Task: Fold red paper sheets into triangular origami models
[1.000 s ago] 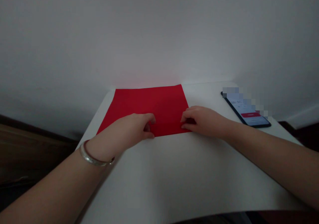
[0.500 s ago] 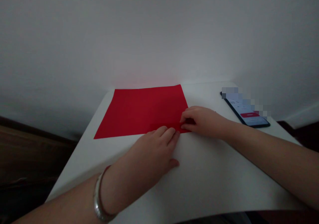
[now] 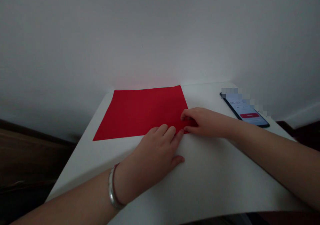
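Observation:
A sheet of red paper (image 3: 142, 111) lies on a white table, its far edge against the wall. My left hand (image 3: 157, 151) rests over the sheet's near edge. Its fingers are bent with the tips on the paper, and the thumb stands apart over the bare tabletop. At the near right corner is my right hand (image 3: 203, 122), curled, with a gap between its thumb and forefinger, both touching or just over the red sheet. The left fingertips and right thumb nearly meet there. Whether a fold lies under the fingers cannot be seen.
A phone (image 3: 250, 113) with its screen lit lies at the table's right side. The white tabletop (image 3: 212, 178) ends at a near edge below my arms. A pale wall (image 3: 150, 35) rises behind. Brown wooden furniture (image 3: 32, 155) stands to the left, lower than the table.
My left hand has slid slightly to the right along the paper's near edge, closer to my right hand. The right hand has barely shifted, and the paper looks the same.

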